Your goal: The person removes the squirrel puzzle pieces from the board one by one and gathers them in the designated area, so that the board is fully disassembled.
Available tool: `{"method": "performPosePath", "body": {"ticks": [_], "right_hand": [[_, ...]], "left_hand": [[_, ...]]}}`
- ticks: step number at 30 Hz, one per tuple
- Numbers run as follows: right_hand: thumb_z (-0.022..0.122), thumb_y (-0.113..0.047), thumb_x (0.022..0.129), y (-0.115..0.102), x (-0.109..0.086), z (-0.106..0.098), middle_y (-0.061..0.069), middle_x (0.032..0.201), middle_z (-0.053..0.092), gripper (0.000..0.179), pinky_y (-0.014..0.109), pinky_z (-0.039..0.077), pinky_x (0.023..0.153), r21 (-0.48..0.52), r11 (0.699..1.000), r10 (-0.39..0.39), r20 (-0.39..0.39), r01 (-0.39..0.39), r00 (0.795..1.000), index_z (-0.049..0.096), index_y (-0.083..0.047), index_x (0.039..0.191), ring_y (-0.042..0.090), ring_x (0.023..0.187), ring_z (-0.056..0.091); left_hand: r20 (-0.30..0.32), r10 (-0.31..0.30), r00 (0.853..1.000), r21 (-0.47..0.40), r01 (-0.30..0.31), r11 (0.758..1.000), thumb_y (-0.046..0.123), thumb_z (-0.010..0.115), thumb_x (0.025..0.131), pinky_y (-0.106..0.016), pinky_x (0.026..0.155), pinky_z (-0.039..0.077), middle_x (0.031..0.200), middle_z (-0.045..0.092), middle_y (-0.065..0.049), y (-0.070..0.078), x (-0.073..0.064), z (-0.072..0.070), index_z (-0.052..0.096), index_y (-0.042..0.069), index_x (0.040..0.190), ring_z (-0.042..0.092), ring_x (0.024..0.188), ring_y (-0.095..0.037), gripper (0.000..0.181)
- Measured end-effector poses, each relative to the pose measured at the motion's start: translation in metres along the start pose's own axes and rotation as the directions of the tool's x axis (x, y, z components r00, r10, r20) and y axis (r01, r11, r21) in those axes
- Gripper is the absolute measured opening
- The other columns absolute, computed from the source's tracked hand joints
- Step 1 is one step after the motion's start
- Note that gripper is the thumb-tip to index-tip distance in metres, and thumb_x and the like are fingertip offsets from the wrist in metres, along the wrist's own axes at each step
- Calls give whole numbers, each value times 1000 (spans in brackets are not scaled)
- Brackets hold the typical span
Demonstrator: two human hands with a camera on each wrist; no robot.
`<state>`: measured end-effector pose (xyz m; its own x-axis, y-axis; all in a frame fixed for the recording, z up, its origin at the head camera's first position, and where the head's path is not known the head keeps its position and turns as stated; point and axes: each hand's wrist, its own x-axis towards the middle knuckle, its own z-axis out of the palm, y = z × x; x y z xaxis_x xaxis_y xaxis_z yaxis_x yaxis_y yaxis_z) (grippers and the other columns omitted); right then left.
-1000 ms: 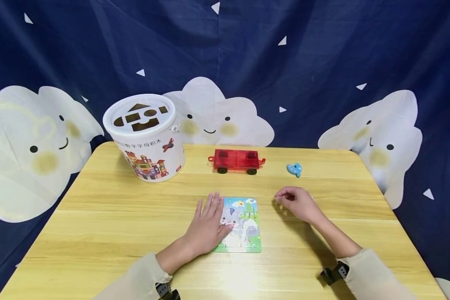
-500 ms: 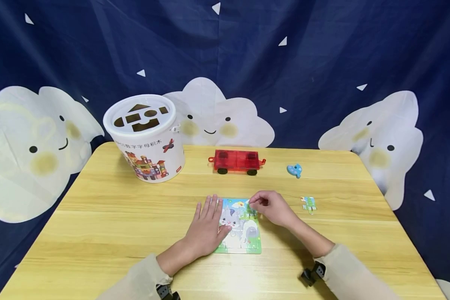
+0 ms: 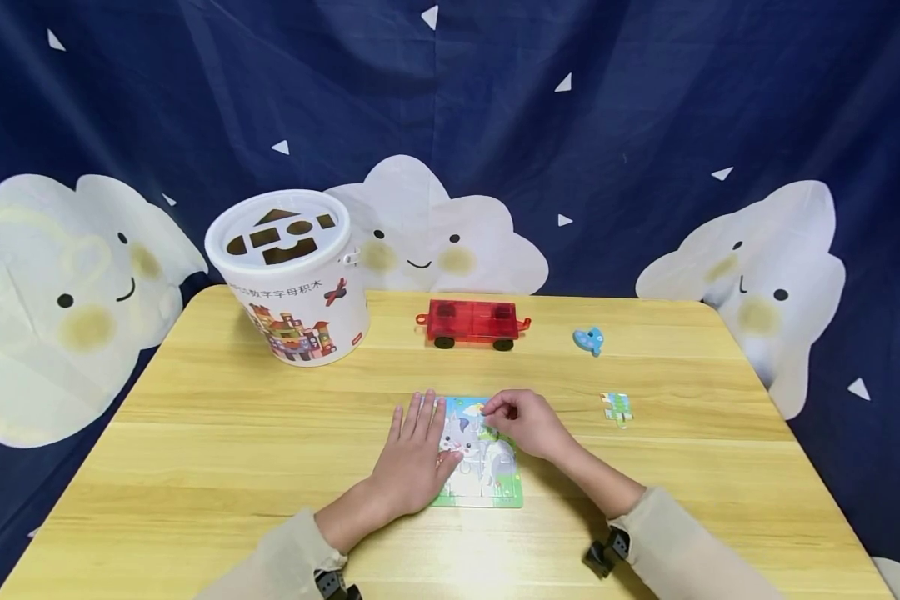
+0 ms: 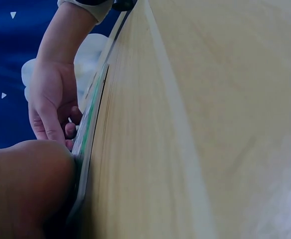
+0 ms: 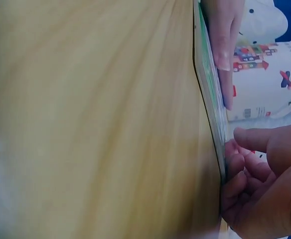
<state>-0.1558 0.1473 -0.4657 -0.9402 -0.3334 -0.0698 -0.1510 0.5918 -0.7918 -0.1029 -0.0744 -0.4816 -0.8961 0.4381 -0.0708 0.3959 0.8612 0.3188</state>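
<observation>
A jigsaw puzzle [image 3: 476, 483] with a cartoon cat on it lies on the table. My left hand [image 3: 412, 458] rests flat over its left side, fingers spread. At the upper right part of the puzzle is my right hand [image 3: 527, 425], fingers curled and fingertips down at the picture. In the right wrist view the thumb of the right hand [image 5: 265, 184] stands apart from the curled fingers, which meet the puzzle's surface. Whether a piece is pinched there is hidden. A loose green and blue puzzle piece [image 3: 617, 408] lies to the right of that hand.
Behind the puzzle stands a red toy wagon [image 3: 474, 321]. A small blue toy [image 3: 589, 340] lies to its right. A white bucket [image 3: 300, 292] with shaped holes in its lid is at the back left of the wooden table [image 3: 270, 442].
My right hand has moved left from beside the loose puzzle piece to the puzzle's upper right, uncovering that piece. The left hand has stayed in place.
</observation>
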Motion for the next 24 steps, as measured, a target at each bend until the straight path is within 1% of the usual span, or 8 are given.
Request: {"method": "performPosePath", "body": {"ticks": [4,10,13,19,24], "right_hand": [[74,-5,92,-1,1,2,-3,72,60,4,24,44,63,-7,1000,20,-14,-20,1000,75,-8,95,13,67,52],[78,-7,89,-4,1,4,-4,70,58,6,27,44,64,-46,998,51,-42,-53,998,75,-10,93,12,66,52],[78,-7,89,-5,2,5,-4,70,57,6,28,44,65,-53,996,72,-41,-74,997,74,-11,91,12,66,52],[77,-8,90,-7,2,4,-2,71,56,6,28,42,64,-21,993,116,-14,-116,993,73,-11,91,14,66,51],[77,-9,90,-7,2,4,-1,71,57,6,28,42,64,-18,991,131,-12,-132,991,72,-10,92,14,67,51]], "left_hand": [[-3,4,1000,-2,-4,1000,46,41,108,-59,123,6,169,7,-23,0,0,0,18,-4,160,1,155,-40,76],[-6,8,1000,3,-8,1000,46,41,108,-59,123,6,168,7,-23,0,0,0,18,-4,160,2,155,-40,76],[-6,9,1000,8,-9,1000,47,41,108,-59,123,6,168,7,-23,-1,0,0,18,-4,160,2,155,-40,76],[-5,7,1000,10,-7,1000,46,41,108,-59,123,6,168,7,-24,0,-1,0,18,-5,160,1,155,-40,77],[-14,10,1000,-14,-10,1000,45,43,107,-60,122,5,168,7,-25,1,-1,1,18,-6,160,1,155,-42,77]]}}
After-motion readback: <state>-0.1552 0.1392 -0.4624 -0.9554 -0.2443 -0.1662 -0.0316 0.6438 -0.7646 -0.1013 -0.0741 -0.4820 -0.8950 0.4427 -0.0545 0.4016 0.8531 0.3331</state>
